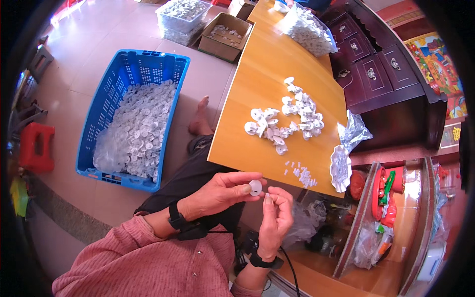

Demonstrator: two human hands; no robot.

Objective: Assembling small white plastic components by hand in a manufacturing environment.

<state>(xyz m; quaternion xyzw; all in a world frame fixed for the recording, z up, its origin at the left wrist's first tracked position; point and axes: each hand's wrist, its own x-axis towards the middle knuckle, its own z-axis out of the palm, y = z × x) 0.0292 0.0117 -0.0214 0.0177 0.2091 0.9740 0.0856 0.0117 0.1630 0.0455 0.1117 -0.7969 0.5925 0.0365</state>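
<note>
1. Left hand (217, 192), lower center of the frame: thumb and fingers are clamped on a round white disc (255, 187). The disc face shows a dark slot; its rear side is hidden.
2. Right hand (275, 218), just beside the disc: thumb and fingertips are drawn together. Whether they grip a small part cannot be told.
3. Table (257, 69), center to upper right: carries a heap of white parts (304, 114), overlapped so that single pieces are hard to separate. Small white pegs (304, 175) lie scattered near the lower table edge.
4. Scalloped dish (340, 168), right of the pegs: its contents are unclear. A crumpled silvery bag (354, 131) adjoins it.
5. Blue crate (85, 138), left: filled with pale discs; a clear plastic bag (110, 151) covers some of them.
6. Filled bag (309, 32), upper right: contents blurred by the plastic.
7. Cardboard box (217, 47), top center: partly filled, contents indistinct.
8. Shelf compartment, lower right: packages overlap; the area behind the right hand is dark and unreadable.
</note>
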